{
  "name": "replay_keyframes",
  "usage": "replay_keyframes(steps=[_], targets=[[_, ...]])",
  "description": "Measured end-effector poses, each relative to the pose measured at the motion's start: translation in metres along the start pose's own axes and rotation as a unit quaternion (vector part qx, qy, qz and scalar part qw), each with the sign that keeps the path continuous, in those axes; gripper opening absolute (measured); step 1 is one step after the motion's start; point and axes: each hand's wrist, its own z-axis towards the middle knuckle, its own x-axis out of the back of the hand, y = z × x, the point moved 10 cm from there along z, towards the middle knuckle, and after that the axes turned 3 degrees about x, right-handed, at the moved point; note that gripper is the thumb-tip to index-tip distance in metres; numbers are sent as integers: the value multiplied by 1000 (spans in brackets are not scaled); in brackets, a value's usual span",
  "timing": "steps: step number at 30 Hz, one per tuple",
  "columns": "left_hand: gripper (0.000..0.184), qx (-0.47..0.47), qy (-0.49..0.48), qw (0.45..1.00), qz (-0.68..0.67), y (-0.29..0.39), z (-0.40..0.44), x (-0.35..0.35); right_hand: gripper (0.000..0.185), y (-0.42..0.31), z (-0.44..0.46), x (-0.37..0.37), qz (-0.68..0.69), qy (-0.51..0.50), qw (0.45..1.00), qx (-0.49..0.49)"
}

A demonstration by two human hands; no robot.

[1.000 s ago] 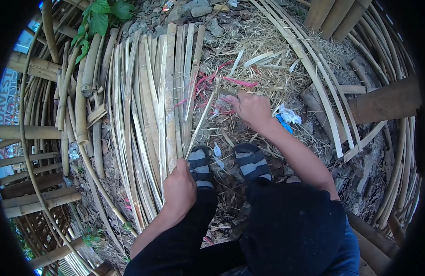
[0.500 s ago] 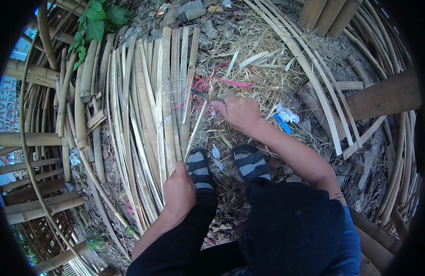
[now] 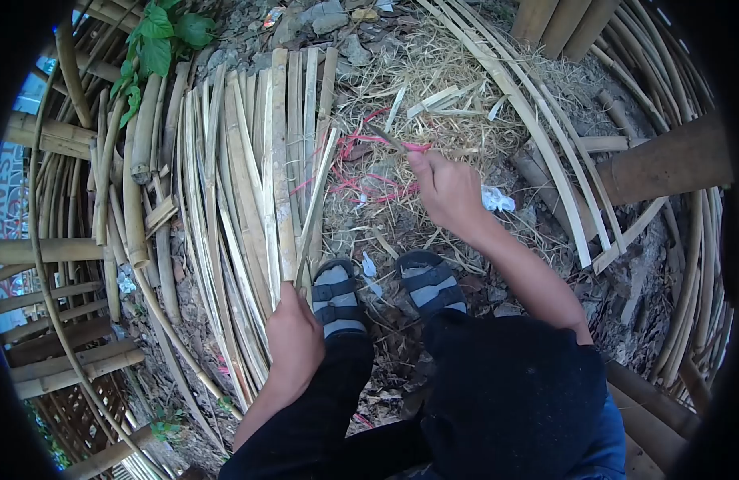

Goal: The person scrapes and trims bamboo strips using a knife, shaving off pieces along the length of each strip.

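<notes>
My left hand (image 3: 295, 336) is closed around the near end of a narrow bamboo strip (image 3: 317, 192), which slants up and away over a row of split bamboo strips (image 3: 249, 168). In my right hand (image 3: 449, 192) is a knife (image 3: 388, 138), its dark blade pointing up and to the left. The blade is apart from the strip's far end. Pink plastic twine (image 3: 365, 144) lies on the ground below the knife. My fingers hide the knife's handle and the strip's lower end.
Thin shavings (image 3: 457, 72) cover the ground ahead. Long pale strips (image 3: 537, 120) curve down at the right, near a thick bamboo pole (image 3: 665, 164). White crumpled plastic (image 3: 497, 199) lies beside my right forearm. My sandalled feet (image 3: 339, 298) stand between the hands. Bamboo fencing (image 3: 49, 248) borders the left.
My right hand has moved right and slightly up with the knife, away from the strip. The strip's free end has swung left and up. My left hand has shifted slightly left.
</notes>
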Motion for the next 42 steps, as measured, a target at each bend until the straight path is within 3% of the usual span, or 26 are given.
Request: replay_keyframes(steps=[4,8,23,26,28,32,34,36,39,42], targets=[[16,-9,-30,998,-64,0,1,-7,52,-107,-46,-26,38,15,963,267],[21,-18,-89,982,-168,6,-2,-18,51,-133,-62,-40,-21,20,953,300],[26,-38,-93,986,-130,16,-1,-13,61,-108,-65,-34,-141,101,917,361],[27,-34,-77,987,-138,12,1,-10,61,-94,-56,-30,-175,123,912,350],[28,-30,-72,988,-135,3,-2,-12,57,-53,-34,-30,-207,106,944,234],[30,-16,-88,988,-129,2,-3,-13,59,-14,-7,-23,-249,65,951,169],[30,-8,-90,987,-135,-5,-6,-13,70,41,22,-13,-210,-17,973,-90],[30,1,-92,986,-138,-12,-11,-14,76,108,45,29,-215,50,960,-171],[33,36,-78,980,-180,-23,-9,-15,74,100,39,61,-176,140,963,-149],[36,53,-91,971,-216,-22,-4,-25,65,20,11,37,-20,89,995,-38]])
